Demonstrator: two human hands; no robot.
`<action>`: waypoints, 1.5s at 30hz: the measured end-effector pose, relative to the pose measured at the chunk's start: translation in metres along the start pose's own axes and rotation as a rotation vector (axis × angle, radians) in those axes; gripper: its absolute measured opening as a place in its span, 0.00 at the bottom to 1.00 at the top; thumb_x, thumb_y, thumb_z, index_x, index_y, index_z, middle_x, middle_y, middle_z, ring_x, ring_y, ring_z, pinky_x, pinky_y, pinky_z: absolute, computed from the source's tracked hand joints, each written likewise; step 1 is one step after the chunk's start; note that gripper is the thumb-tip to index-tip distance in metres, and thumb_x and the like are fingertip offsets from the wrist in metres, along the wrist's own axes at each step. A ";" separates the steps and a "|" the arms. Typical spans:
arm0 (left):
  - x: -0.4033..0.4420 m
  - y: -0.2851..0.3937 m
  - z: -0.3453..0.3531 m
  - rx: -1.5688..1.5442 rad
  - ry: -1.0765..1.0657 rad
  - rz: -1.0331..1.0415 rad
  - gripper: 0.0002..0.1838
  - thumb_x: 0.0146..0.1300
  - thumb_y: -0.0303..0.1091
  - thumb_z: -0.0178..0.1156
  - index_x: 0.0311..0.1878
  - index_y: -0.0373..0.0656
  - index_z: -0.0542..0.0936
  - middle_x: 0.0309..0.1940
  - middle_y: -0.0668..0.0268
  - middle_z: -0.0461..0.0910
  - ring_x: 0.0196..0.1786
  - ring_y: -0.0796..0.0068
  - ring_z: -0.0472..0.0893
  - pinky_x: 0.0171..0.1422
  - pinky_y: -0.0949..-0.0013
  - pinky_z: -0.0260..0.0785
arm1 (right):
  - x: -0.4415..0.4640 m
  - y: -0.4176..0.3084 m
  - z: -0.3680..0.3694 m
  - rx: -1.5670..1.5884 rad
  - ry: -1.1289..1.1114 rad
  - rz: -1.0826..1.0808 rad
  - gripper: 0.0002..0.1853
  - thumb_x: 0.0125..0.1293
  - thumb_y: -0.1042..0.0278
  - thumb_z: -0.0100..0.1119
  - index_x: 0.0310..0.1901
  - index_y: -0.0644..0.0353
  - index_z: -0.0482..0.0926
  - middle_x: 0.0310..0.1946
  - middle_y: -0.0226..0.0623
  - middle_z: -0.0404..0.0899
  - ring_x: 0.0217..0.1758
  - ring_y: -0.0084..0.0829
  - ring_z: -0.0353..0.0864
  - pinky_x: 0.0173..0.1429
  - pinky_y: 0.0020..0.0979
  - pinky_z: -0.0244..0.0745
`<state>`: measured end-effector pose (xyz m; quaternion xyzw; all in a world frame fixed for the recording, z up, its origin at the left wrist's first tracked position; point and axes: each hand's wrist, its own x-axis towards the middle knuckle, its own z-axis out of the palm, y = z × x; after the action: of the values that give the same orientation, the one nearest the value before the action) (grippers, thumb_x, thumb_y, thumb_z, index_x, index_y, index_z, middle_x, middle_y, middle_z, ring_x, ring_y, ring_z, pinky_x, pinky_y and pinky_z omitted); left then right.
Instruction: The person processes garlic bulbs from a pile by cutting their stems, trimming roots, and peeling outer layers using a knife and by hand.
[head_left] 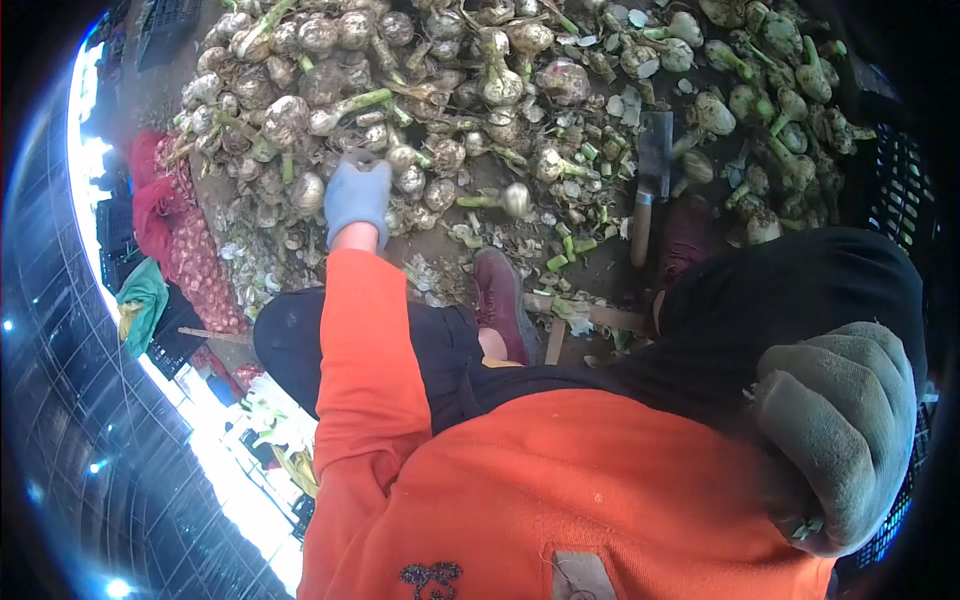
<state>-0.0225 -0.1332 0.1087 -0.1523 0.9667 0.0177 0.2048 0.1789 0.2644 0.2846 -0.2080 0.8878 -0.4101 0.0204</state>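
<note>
My left hand (358, 196), in a pale blue-grey glove, reaches into the near edge of a large heap of garlic bulbs (318, 36); its fingertips are among the bulbs and hard to make out. Close to the right side of the view is my right hand (845, 430), in a grey-green glove, raised over my dark trousers with its fingers curled. Whether it holds anything is hidden. A cleaver (654, 150) with a wooden handle lies on the ground between the heap and the bulbs at the right. One bulb with a green stem (515, 200) lies right of my left hand.
Bulbs with green stems (795, 135) are piled at the upper right, beside a black plastic crate (900, 190). Red net sacks (195, 265) stand at the left. My shoes (503, 300) rest near a wooden piece (600, 314) and scattered trimmings (570, 250).
</note>
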 end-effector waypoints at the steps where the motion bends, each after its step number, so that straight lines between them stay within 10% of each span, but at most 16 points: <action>1: 0.005 -0.006 0.009 0.051 -0.019 0.017 0.29 0.56 0.48 0.60 0.59 0.44 0.77 0.54 0.50 0.81 0.58 0.52 0.80 0.64 0.59 0.69 | 0.000 0.001 0.000 0.005 0.000 -0.001 0.16 0.66 0.58 0.57 0.46 0.63 0.77 0.30 0.44 0.80 0.29 0.38 0.80 0.32 0.38 0.72; 9: -0.022 0.031 0.059 0.053 -0.149 0.403 0.27 0.59 0.42 0.58 0.64 0.55 0.76 0.53 0.49 0.81 0.51 0.57 0.83 0.57 0.62 0.73 | 0.000 0.000 0.003 0.012 -0.011 0.020 0.15 0.65 0.59 0.57 0.45 0.63 0.77 0.31 0.43 0.81 0.30 0.38 0.80 0.33 0.38 0.72; 14: -0.032 0.010 0.059 -0.522 -0.606 -0.021 0.14 0.61 0.35 0.58 0.48 0.42 0.81 0.38 0.67 0.83 0.20 0.78 0.71 0.26 0.72 0.66 | 0.000 0.000 0.004 0.025 -0.020 0.021 0.15 0.65 0.59 0.57 0.45 0.63 0.78 0.31 0.43 0.81 0.30 0.38 0.80 0.33 0.38 0.72; 23: 0.007 -0.081 0.063 -0.317 0.065 -0.189 0.20 0.54 0.39 0.63 0.49 0.39 0.81 0.37 0.56 0.84 0.35 0.67 0.82 0.45 0.64 0.74 | 0.002 0.005 0.010 0.050 -0.045 0.019 0.14 0.64 0.60 0.57 0.44 0.62 0.79 0.31 0.43 0.81 0.31 0.38 0.81 0.34 0.38 0.73; 31: -0.033 0.010 0.038 0.076 0.066 0.474 0.21 0.59 0.44 0.58 0.56 0.53 0.81 0.44 0.56 0.85 0.46 0.60 0.85 0.58 0.63 0.73 | 0.004 0.004 0.015 0.039 -0.065 0.033 0.14 0.64 0.60 0.58 0.43 0.62 0.79 0.31 0.42 0.82 0.31 0.38 0.81 0.35 0.38 0.74; 40: -0.012 0.061 0.107 0.216 0.017 0.389 0.32 0.59 0.43 0.61 0.68 0.52 0.69 0.46 0.54 0.84 0.43 0.62 0.85 0.50 0.62 0.76 | 0.001 0.003 0.015 -0.001 -0.068 0.076 0.13 0.63 0.61 0.58 0.42 0.62 0.80 0.31 0.42 0.82 0.32 0.39 0.82 0.36 0.38 0.74; 45: -0.031 0.054 0.092 -0.799 -0.291 0.309 0.30 0.61 0.27 0.62 0.68 0.49 0.71 0.41 0.68 0.81 0.29 0.84 0.77 0.31 0.77 0.70 | -0.002 0.003 0.011 -0.015 -0.070 0.092 0.13 0.63 0.61 0.58 0.42 0.62 0.80 0.32 0.41 0.82 0.32 0.39 0.82 0.36 0.38 0.74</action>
<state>0.0245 -0.0641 0.0353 -0.0691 0.8565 0.4412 0.2588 0.1817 0.2592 0.2747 -0.1815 0.8982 -0.3945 0.0687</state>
